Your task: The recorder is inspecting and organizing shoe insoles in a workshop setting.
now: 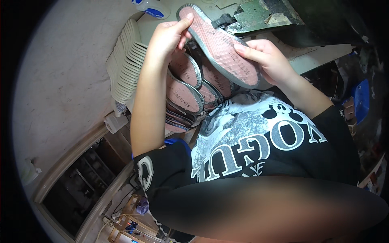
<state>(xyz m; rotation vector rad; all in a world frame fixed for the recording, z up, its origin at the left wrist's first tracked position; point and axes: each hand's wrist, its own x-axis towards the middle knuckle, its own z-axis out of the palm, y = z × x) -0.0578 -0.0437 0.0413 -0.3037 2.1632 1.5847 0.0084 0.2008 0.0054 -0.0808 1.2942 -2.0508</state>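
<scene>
Pink grey-rimmed sole (pixel 219 48), one: the left hand (pixel 168 38) is pinching its far end, the right hand (pixel 267 58) is gripping its near end, beside a pile of similar soles (pixel 184 97). Handling step, apparently; the next move is calling for steady two-ended support. Pale bench (pixel 145 29) is carrying a bottle (pixel 150 8); a pale wall (pixel 69 52) is standing left.

- Left forearm (pixel 149 103) rises almost upright through the left-centre of the frame, elbow bent.
- Left hand (pixel 167 39), at the upper middle, pinches with its thumb (pixel 184 23) pointing up and right, fingers (pixel 184 39) curled below.
- Right forearm (pixel 306 92) slants up and left from the right side.
- Right hand (pixel 265 60), right of the upper middle, pinches too, thumb pointing left, fingertips hidden.
</scene>
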